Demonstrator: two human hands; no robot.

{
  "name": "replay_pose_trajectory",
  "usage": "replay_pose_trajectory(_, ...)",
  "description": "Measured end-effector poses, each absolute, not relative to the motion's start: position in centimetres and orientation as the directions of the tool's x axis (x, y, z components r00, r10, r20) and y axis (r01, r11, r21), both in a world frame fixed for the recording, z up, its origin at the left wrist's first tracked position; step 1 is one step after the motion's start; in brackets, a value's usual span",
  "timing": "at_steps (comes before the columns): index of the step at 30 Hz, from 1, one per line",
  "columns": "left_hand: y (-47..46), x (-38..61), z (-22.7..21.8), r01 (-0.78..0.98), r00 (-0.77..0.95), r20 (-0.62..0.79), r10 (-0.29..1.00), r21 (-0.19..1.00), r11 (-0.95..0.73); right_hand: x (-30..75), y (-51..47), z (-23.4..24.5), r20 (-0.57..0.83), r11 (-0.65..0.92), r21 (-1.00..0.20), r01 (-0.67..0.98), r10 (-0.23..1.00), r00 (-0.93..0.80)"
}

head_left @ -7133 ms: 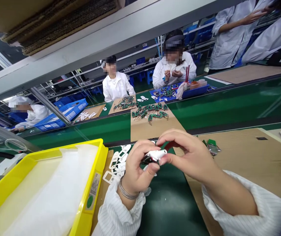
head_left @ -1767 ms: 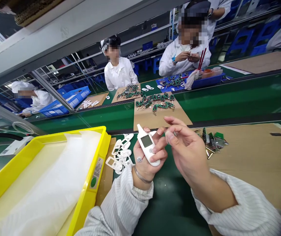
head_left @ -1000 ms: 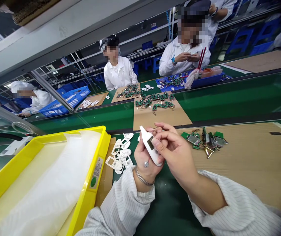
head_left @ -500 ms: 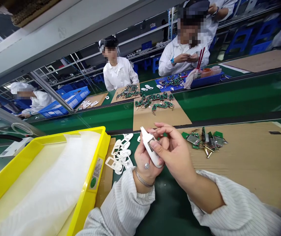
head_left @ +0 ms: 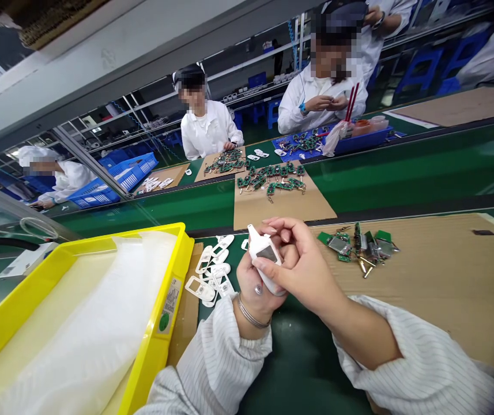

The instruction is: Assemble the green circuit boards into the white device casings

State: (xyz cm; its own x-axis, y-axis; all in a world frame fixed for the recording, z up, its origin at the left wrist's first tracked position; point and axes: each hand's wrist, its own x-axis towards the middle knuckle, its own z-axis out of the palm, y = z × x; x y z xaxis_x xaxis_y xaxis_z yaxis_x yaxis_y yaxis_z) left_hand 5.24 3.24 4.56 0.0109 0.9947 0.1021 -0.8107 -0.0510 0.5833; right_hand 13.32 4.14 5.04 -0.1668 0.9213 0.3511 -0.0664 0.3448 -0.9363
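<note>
A white handheld device point(head_left: 267, 253), shaped like an ear thermometer with a tapered tip and a small grey screen, sits between my two hands, tip pointing up and away. My left hand point(head_left: 249, 282) cradles it from below, fingers partly hidden behind it. Over its right side is my right hand point(head_left: 301, 259), its thumb pressed on the face below the screen and its fingers curled behind. A small shiny round piece point(head_left: 258, 289) shows at the base of my left palm. Left of my hands lies a pile of white plastic cover plates point(head_left: 212, 271) with window cutouts.
A yellow tray point(head_left: 181, 248) lined with white sheeting fills the left. Green circuit boards point(head_left: 359, 245) lie on cardboard point(head_left: 437, 288) at right. More boards point(head_left: 268, 178) rest on cardboard across the green belt point(head_left: 385, 178). Several people in white sit opposite. A metal beam point(head_left: 134, 52) crosses overhead.
My right thumb has slid down the device from over its screen, which is now uncovered. The device has turned slightly to face me. Across the belt, one person's hand has come onto the boards.
</note>
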Motion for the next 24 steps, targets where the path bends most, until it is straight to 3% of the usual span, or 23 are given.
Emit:
replay_pose_trajectory(3, 3.3, 5.2, 4.7, -0.816, -0.01, 0.07, 0.997, 0.575, -0.049, 13.5, 4.2, 5.2, 0.315, 0.318, -0.948, -0.012, 0.934, -0.17)
replay_pose_trajectory(8, 3.2, 4.5, 5.3, -0.867, 0.236, -0.003, 0.972, 0.451, 0.211, 14.5, 5.3, 5.7, 0.255, 0.239, -0.967, -0.092, 0.923, -0.288)
replay_pose_trajectory(11, 3.2, 4.1, 5.3, -0.884, 0.259, 0.0, 0.966, 0.402, 0.237, 14.9, 6.0, 5.9, 0.242, 0.181, -0.962, -0.206, 0.914, -0.325)
replay_pose_trajectory(17, 3.3, 4.0, 4.9, -0.903, 0.28, 0.038, 0.959, 0.35, 0.25, 15.0, 6.3, 5.8, 0.226, 0.162, -0.964, -0.213, 0.919, -0.323)
replay_pose_trajectory(20, 3.3, 4.0, 5.0, -0.896, 0.261, 0.026, 0.965, 0.378, 0.232, 15.1, 6.3, 5.7, 0.234, 0.188, -0.968, -0.167, 0.916, -0.326)
replay_pose_trajectory(24, 3.2, 4.1, 5.4, -0.847, 0.179, -0.022, 0.984, 0.505, 0.166, 15.2, 6.4, 5.7, 0.317, 0.296, -0.948, -0.115, 0.893, -0.32)
